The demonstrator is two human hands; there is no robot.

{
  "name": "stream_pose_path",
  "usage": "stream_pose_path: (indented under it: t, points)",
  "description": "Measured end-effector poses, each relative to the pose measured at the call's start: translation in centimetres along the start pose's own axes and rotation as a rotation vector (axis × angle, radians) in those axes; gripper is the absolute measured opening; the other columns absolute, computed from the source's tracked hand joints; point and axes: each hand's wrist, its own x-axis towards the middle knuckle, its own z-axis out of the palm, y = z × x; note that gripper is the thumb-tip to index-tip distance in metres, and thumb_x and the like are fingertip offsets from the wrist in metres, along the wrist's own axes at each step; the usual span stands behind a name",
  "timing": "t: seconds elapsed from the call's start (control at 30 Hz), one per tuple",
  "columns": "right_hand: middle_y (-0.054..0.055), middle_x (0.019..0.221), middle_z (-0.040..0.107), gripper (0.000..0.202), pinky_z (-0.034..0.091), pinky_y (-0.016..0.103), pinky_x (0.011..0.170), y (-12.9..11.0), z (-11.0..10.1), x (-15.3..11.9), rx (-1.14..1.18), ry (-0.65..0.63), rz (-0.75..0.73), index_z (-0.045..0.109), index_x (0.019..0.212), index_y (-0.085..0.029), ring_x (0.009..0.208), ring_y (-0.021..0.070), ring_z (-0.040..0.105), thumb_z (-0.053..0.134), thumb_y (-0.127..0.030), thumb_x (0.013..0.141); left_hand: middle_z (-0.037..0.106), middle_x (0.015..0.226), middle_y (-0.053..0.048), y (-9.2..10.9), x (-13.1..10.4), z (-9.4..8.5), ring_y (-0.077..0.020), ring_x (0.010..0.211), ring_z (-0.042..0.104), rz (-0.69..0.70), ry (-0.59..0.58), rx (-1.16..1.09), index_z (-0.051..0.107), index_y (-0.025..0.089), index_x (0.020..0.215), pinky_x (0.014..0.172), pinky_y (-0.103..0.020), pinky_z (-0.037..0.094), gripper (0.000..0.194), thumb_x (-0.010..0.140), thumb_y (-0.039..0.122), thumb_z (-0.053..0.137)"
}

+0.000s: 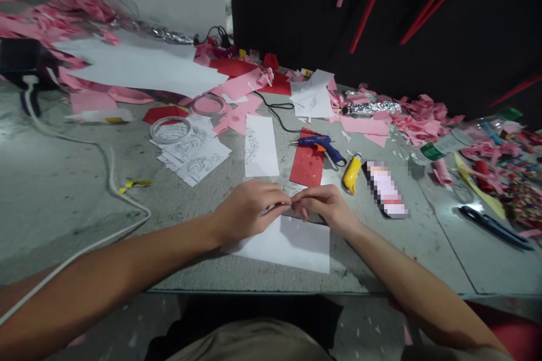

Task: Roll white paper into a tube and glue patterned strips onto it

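So we've got both hands, left hand [248, 208] and right hand [324, 206], pinched shut on the far edge of the white paper [288, 242]; nothing's cut or glued yet, glue gun [322, 145] untouched beyond.

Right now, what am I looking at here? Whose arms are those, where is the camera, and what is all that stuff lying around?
Those arms belong to a person who wears a camera on the head, so you look down just as they do. There is only this one picture, and it is squeezed a bit flat.

The left hand and right hand meet over a white sheet of paper and pinch at its far edge; what is between the fingertips is too small to tell.

On the grey table lie a blue glue gun on a red card, a yellow utility knife, a roll of clear tape, printed paper sheets, scissors and many pink paper scraps.
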Motion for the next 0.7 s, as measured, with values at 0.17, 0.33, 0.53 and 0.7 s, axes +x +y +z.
stream_pose_path:
  t: [0.17, 0.33, 0.53, 0.7]
  points:
    - [0.003, 0.074, 0.078, 0.019, 0.051, 0.029, 0.062, -0.05, 0.05, 0.06, 0.023, 0.005, 0.000, 0.086, 0.097, -0.017, 0.057, 0.0129, 0.061, 0.072, -0.025, 0.089, 0.075, 0.087, -0.001, 0.18, 0.18, -0.09, -0.0166, 0.078, 0.068, 0.000, 0.021, 0.008, 0.075, 0.019, 0.105, 0.074, -0.030, 0.046, 0.008, 0.104, 0.019, 0.067]
    - [0.003, 0.076, 0.079, 0.023, 0.050, 0.029, 0.061, -0.06, 0.02, 0.06, 0.053, -0.013, 0.011, 0.087, 0.105, -0.018, 0.058, 0.0135, 0.061, 0.073, -0.026, 0.089, 0.076, 0.088, -0.001, 0.31, 0.23, -0.19, -0.0170, 0.080, 0.069, -0.007, 0.026, 0.010, 0.074, 0.019, 0.102, 0.075, -0.030, 0.046, 0.008, 0.102, 0.016, 0.067]
    - [0.004, 0.074, 0.079, 0.023, 0.050, 0.029, 0.061, 0.21, -0.01, 0.03, 0.022, 0.006, 0.011, 0.087, 0.102, -0.018, 0.057, 0.0131, 0.060, 0.076, -0.036, 0.093, 0.075, 0.085, 0.000, 0.40, 0.37, -0.31, -0.0164, 0.077, 0.067, -0.047, 0.031, 0.017, 0.074, 0.018, 0.098, 0.073, -0.030, 0.044, 0.005, 0.100, 0.016, 0.071]
    - [0.003, 0.073, 0.078, 0.017, 0.052, 0.028, 0.062, 0.02, 0.03, 0.10, 0.014, 0.015, 0.021, 0.086, 0.095, -0.017, 0.056, 0.0126, 0.060, 0.076, -0.029, 0.089, 0.076, 0.086, -0.001, 0.44, 0.40, -0.30, -0.0165, 0.079, 0.068, -0.043, 0.011, -0.010, 0.075, 0.018, 0.100, 0.075, -0.030, 0.044, 0.003, 0.101, 0.019, 0.072]
